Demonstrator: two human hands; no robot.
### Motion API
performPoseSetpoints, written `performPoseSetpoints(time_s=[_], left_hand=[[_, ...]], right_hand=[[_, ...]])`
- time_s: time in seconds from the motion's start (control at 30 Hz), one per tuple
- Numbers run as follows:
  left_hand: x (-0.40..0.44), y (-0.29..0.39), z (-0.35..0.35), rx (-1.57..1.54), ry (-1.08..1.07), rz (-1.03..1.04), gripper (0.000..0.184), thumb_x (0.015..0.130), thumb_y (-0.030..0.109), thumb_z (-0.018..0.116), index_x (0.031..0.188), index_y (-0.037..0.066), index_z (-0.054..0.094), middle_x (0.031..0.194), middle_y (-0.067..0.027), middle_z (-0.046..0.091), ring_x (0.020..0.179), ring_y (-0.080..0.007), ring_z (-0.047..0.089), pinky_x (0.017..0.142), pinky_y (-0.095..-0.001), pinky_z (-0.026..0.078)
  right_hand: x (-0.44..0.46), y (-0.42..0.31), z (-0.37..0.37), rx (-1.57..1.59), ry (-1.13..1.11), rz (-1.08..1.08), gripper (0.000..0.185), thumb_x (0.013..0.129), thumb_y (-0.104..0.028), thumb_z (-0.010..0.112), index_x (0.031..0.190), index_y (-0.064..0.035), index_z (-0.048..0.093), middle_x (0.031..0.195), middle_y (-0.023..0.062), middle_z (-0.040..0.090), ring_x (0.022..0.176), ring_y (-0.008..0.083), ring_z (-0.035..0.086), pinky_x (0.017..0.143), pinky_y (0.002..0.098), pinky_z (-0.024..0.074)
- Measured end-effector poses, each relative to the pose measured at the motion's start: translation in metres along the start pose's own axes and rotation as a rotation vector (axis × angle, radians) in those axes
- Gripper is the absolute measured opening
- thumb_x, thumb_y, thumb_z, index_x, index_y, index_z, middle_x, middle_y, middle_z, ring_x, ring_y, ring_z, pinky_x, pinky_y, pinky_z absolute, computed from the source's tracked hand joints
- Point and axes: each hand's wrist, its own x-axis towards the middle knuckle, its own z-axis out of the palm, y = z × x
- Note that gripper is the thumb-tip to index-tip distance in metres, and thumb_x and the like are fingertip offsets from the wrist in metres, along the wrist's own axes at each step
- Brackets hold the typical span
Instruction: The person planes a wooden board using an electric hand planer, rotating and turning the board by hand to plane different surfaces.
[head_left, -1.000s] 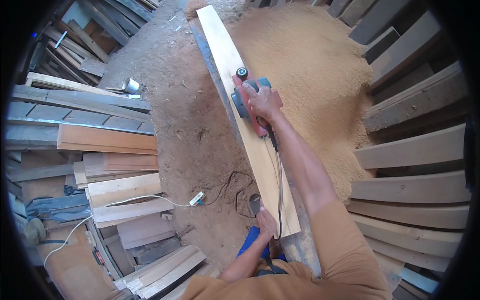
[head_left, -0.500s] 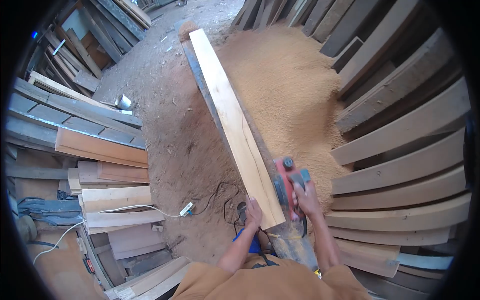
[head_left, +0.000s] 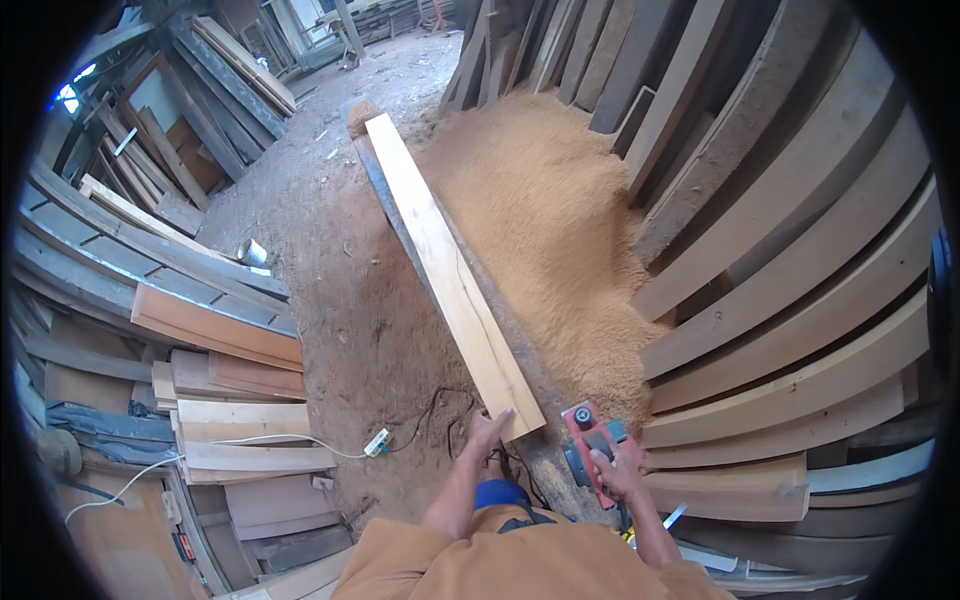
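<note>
A long pale wooden board point(head_left: 450, 262) lies lengthwise on a narrow dusty bench point(head_left: 548, 462). My left hand point(head_left: 487, 432) grips the left edge of its near end, thumb on top and the other fingers mostly hidden. My right hand point(head_left: 620, 473) is wrapped around the handle of a red electric hand planer point(head_left: 590, 425). The planer is beside the bench's near end, to the right of the board and apart from it. Its underside faces left, towards the bench.
A big heap of sawdust point(head_left: 530, 200) lies right of the bench. Planks point(head_left: 790, 300) lean along the right side, and stacked boards point(head_left: 245, 420) line the left. A power strip point(head_left: 377, 442) with cables rests on the dirt floor. A metal can point(head_left: 252, 252) stands farther back.
My right hand has brought the planer nearer to my body and away from the board's right edge. My left hand still holds the near end. The camera view has tilted up.
</note>
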Motion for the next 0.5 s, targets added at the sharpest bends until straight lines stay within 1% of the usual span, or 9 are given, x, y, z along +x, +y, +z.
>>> performPoseSetpoints(time_s=[0.1, 0.13, 0.17, 0.2, 0.23, 0.3, 0.33, 0.4, 0.5], left_hand=[[0.015, -0.033, -0.02, -0.167, -0.138, 0.023, 0.075, 0.084, 0.039, 0.086, 0.135, -0.006, 0.053, 0.118, -0.0175, 0.07, 0.1, -0.0242, 0.071, 0.087, -0.0372, 0.058], [0.021, -0.052, -0.028, -0.251, -0.163, 0.011, 0.071, 0.086, 0.037, 0.085, 0.134, -0.006, 0.054, 0.12, -0.0162, 0.07, 0.101, -0.0244, 0.071, 0.087, -0.0375, 0.058], [0.019, -0.055, -0.038, -0.336, -0.186, -0.001, 0.067, 0.087, 0.034, 0.084, 0.133, -0.005, 0.056, 0.121, -0.0149, 0.069, 0.102, -0.0247, 0.071, 0.088, -0.0377, 0.058], [0.012, -0.062, -0.052, -0.425, -0.242, 0.047, 0.067, 0.084, 0.038, 0.086, 0.128, -0.005, 0.059, 0.111, -0.0164, 0.072, 0.096, -0.0233, 0.072, 0.084, -0.04, 0.059], [0.013, -0.072, -0.067, -0.378, -0.21, 0.049, 0.068, 0.083, 0.039, 0.087, 0.127, -0.005, 0.059, 0.111, -0.0159, 0.072, 0.096, -0.0229, 0.072, 0.083, -0.0398, 0.059], [0.009, -0.089, -0.092, -0.286, -0.146, 0.052, 0.07, 0.081, 0.041, 0.088, 0.126, -0.004, 0.061, 0.111, -0.0149, 0.072, 0.095, -0.0221, 0.071, 0.083, -0.0396, 0.059], [-0.009, -0.07, -0.1, -0.135, -0.051, 0.043, 0.071, 0.08, 0.041, 0.088, 0.126, -0.005, 0.061, 0.111, -0.0161, 0.073, 0.095, -0.0238, 0.072, 0.082, -0.0394, 0.059], [-0.058, -0.028, -0.119, 0.166, 0.145, 0.017, 0.074, 0.077, 0.042, 0.089, 0.126, -0.006, 0.061, 0.111, -0.0184, 0.073, 0.094, -0.027, 0.073, 0.081, -0.0389, 0.059], [-0.082, 0.004, -0.129, 0.486, 0.248, 0.108, 0.071, 0.075, 0.038, 0.087, 0.124, -0.006, 0.06, 0.111, -0.0242, 0.073, 0.093, -0.0359, 0.074, 0.08, -0.04, 0.059]], right_hand=[[-0.003, 0.006, 0.005, -0.104, -0.05, -0.085, 0.08, 0.096, -0.039, 0.068, 0.158, -0.0003, 0.036, 0.08, 0.0087, 0.068, 0.066, 0.0152, 0.063, 0.064, 0.0315, 0.0542], [-0.001, 0.013, 0.01, -0.177, 0.031, -0.229, 0.058, 0.098, -0.042, 0.066, 0.139, -0.0015, 0.06, 0.075, 0.0072, 0.069, 0.061, 0.0152, 0.065, 0.059, 0.0322, 0.0538], [0.0, 0.015, 0.01, -0.227, -0.004, -0.206, 0.063, 0.096, -0.043, 0.068, 0.143, -0.0023, 0.056, 0.085, 0.0118, 0.071, 0.073, 0.0198, 0.067, 0.069, 0.0345, 0.0541], [0.002, 0.015, 0.01, -0.276, -0.039, -0.184, 0.069, 0.094, -0.043, 0.069, 0.147, -0.003, 0.052, 0.095, 0.0164, 0.073, 0.085, 0.0244, 0.07, 0.078, 0.0368, 0.0543], [0.003, 0.015, 0.01, -0.325, -0.073, -0.161, 0.075, 0.092, -0.043, 0.071, 0.152, -0.0038, 0.048, 0.105, 0.021, 0.075, 0.097, 0.029, 0.072, 0.087, 0.0391, 0.0546], [0.01, 0.031, 0.014, -0.332, -0.029, -0.189, 0.068, 0.092, -0.044, 0.071, 0.144, -0.0041, 0.056, 0.108, 0.0228, 0.074, 0.101, 0.0309, 0.072, 0.089, 0.0404, 0.0544], [0.011, 0.032, 0.015, -0.335, -0.007, -0.203, 0.064, 0.091, -0.045, 0.071, 0.14, -0.0042, 0.06, 0.11, 0.0236, 0.074, 0.103, 0.0318, 0.072, 0.089, 0.0411, 0.0543], [0.01, 0.024, 0.013, -0.299, -0.036, -0.055, 0.058, 0.091, -0.045, 0.071, 0.131, -0.0034, 0.065, 0.105, 0.0228, 0.074, 0.098, 0.0311, 0.073, 0.087, 0.0415, 0.0553], [0.004, 0.003, 0.011, -0.297, -0.099, 0.069, 0.054, 0.091, -0.045, 0.071, 0.124, -0.0022, 0.068, 0.097, 0.0209, 0.074, 0.09, 0.0307, 0.074, 0.082, 0.0425, 0.0562]])
